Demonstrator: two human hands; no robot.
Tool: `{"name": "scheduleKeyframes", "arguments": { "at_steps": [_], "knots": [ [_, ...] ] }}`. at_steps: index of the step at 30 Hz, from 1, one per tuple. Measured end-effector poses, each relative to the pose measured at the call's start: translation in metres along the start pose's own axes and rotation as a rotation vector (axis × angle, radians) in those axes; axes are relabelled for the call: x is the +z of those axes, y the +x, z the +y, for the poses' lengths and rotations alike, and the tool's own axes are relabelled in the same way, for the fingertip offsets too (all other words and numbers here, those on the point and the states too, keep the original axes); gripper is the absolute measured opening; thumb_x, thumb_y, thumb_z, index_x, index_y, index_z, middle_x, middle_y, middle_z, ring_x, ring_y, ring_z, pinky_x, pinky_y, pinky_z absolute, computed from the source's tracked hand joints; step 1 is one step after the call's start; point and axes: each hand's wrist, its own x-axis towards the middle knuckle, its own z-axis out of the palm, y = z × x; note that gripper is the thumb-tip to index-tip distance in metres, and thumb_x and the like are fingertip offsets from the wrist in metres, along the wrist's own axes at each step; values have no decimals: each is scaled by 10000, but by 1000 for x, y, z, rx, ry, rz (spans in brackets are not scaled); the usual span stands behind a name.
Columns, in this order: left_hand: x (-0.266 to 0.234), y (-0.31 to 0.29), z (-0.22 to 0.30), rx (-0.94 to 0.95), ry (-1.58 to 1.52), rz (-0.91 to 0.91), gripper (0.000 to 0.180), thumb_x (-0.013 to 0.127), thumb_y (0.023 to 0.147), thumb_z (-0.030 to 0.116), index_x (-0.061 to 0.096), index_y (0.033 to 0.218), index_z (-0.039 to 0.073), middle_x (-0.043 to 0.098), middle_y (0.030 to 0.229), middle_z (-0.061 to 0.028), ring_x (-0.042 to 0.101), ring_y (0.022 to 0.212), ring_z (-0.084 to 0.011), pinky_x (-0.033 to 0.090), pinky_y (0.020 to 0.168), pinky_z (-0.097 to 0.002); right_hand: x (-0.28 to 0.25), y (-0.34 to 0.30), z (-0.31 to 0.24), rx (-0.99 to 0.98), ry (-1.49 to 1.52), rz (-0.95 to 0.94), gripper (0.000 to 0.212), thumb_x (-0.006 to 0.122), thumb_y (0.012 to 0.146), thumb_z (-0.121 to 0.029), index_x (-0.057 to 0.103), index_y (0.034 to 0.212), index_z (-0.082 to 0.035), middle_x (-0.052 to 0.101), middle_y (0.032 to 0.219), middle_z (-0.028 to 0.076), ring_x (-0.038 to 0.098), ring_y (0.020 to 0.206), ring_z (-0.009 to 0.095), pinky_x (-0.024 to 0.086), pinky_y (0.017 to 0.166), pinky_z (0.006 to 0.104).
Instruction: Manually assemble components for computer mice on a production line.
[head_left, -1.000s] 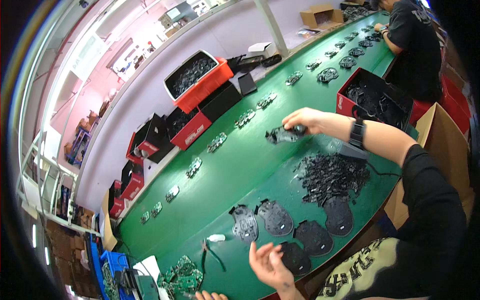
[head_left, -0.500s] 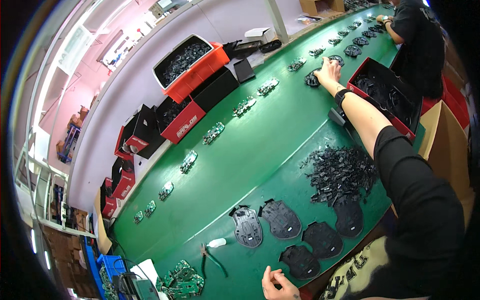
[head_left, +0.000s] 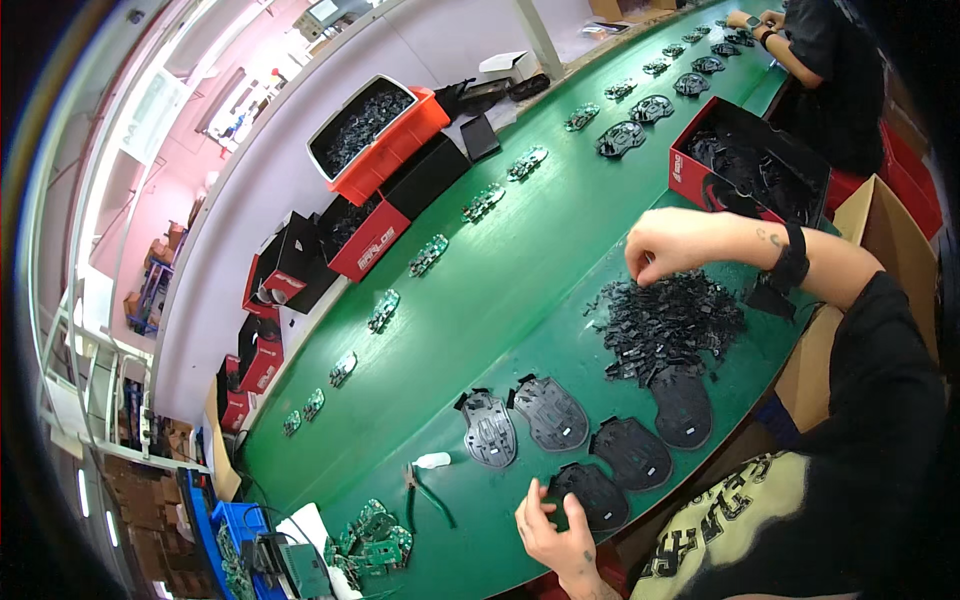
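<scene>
Right hand at heap of small black plastic pieces

Left hand: fingers parted, holding nothing, beside nearest of five dark rounded plastic shells; contact unclear. Heap just past shells. Right fingertips pinched at its far edge; can't tell what's between.

Right hand: fingertips bunched over a heap of small black parts, part of which they hide; any piece between them too small to tell. Left hand: overlaps the edge of the lowest black shell, contact not determinable; forearm cut off by lower edge. Co-worker: head cut off by upper edge; handled item too small to identify. Blue bin: partly hidden by a green device.
</scene>
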Motion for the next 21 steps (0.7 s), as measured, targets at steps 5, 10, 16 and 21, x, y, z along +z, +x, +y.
{"name": "scheduleKeyframes", "arguments": {
  "at_steps": [5, 10, 16, 21],
  "knots": [
    [9, 20, 18, 50, 90, -20, 421, 762, 787, 228, 646, 1170, 98, 543, 1001, -118, 561, 940, -308, 468, 803, -417, 30, -17, 2, 81, 67, 112, 167, 733, 721, -183, 724, 812, -43, 698, 752, 108, 670, 699, 272, 522, 659, 368],
    [5, 18, 13, 48, -35, -45, 335, 774, 777, 198, 677, 1072, 73, 545, 998, -111, 563, 930, -288, 464, 812, -399, 41, -16, 2, 138, 132, 132, 160, 745, 725, -188, 713, 788, -44, 694, 763, 110, 667, 702, 267, 520, 660, 362],
    [3, 12, 0, -343, -732, 58, 366, 763, 831, 182, 562, 1094, 25, 531, 916, -45, 537, 683, -109, 445, 538, -247, 41, -11, -14, -38, 267, 350, 155, 718, 770, -155, 673, 782, -7, 697, 833, 139, 678, 742, 252, 535, 685, 341],
    [5, 32, 42, -343, -888, 61, 355, 707, 871, 100, 479, 1134, 36, 568, 854, -52, 487, 474, -76, 391, 402, -200, 48, -23, -85, -124, 767, 115, 150, 722, 783, -127, 692, 850, 4, 697, 917, 100, 670, 844, 179, 547, 753, 306]
  ]
}}
